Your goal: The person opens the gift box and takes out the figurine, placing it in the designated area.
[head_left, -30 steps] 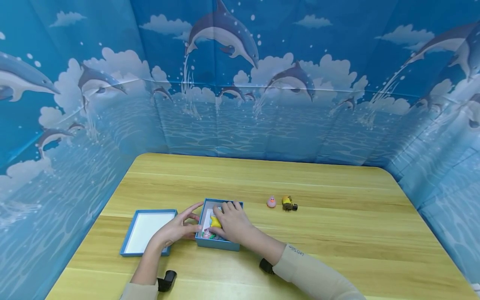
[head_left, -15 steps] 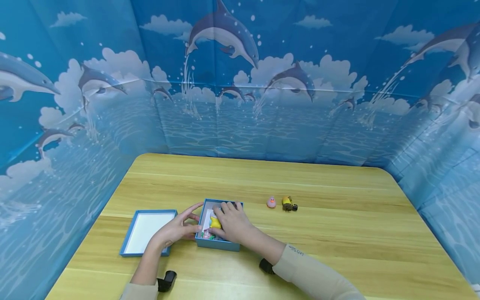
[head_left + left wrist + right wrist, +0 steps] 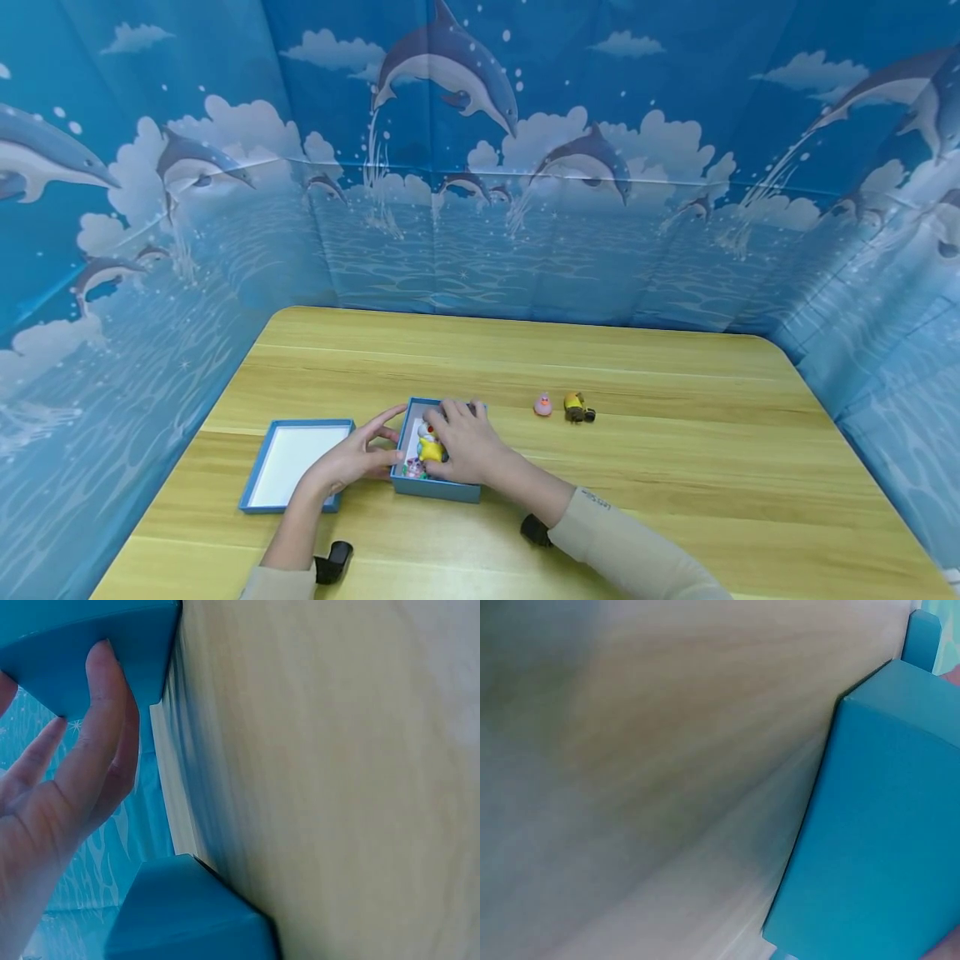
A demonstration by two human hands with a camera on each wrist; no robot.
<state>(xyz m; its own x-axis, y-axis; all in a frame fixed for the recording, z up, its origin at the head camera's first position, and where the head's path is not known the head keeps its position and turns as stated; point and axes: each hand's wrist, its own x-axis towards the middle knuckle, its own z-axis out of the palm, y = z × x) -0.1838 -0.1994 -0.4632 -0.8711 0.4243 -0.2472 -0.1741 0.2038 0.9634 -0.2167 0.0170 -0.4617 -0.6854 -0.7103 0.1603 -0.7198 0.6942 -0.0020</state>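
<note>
A blue box (image 3: pixel 437 490) stands on the table with several small toys inside. My left hand (image 3: pixel 352 460) touches the outside of its left wall, fingers extended; the left wrist view shows those fingertips (image 3: pixel 101 656) against the blue side. Reaching in from the right, my right hand (image 3: pixel 471 450) bends over the toys, its farther fingers at the back right of the box. Beside its thumb and index finger are a yellow star-like toy (image 3: pixel 431 450) and a white toy with a red spot (image 3: pixel 425 431). A pinkish toy (image 3: pixel 414 468) lies in the near left corner. I cannot tell what the right palm covers.
Left of the box lies its shallow blue lid (image 3: pixel 300 462), white inside facing up. Toward the back right sit a pink toy duck (image 3: pixel 543 405) and a yellow and brown figure (image 3: pixel 577 407). A dolphin-print cloth (image 3: pixel 480 250) hangs behind the wooden table (image 3: pixel 675 467).
My right hand has shifted slightly inside the box, uncovering more of the white toy with the red spot. The yellow toy has moved a little. My left hand stays put.
</note>
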